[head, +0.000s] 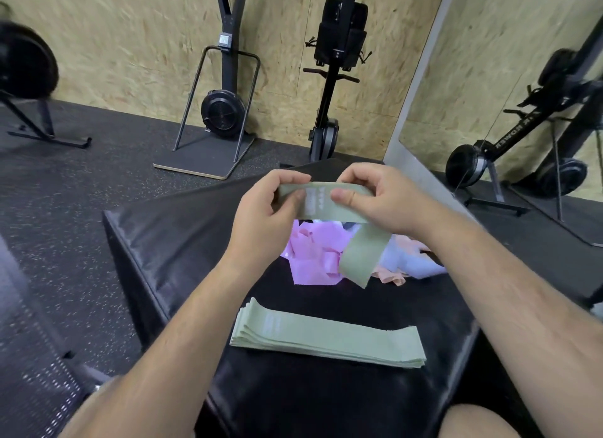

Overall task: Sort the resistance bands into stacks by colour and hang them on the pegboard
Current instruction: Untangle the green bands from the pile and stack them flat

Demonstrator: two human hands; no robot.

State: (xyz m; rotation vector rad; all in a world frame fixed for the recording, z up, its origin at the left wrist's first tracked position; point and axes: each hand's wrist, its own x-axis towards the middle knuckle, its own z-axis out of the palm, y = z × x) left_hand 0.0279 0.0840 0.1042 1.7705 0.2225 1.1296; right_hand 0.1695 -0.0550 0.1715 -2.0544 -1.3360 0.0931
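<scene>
Both hands hold one green resistance band [359, 251] in the air above a black padded box [182, 242]. My left hand [264, 215] pinches its left end, and my right hand [375, 196] pinches it near the middle with thumb on top. The band's free end hangs down to the right. A flat stack of green bands [326, 339] lies on the box nearer to me. Behind it sits a loose heap of pink bands [313, 251], a lilac band [411, 261] and a peach band [391, 276], partly hidden by the held band.
Black gym machines [222, 108] stand on the speckled rubber floor against a chipboard wall. A large mirror [509, 88] leans at the right. A perforated dark panel [36, 366] lies at the lower left. My knee [479, 421] shows at the bottom edge.
</scene>
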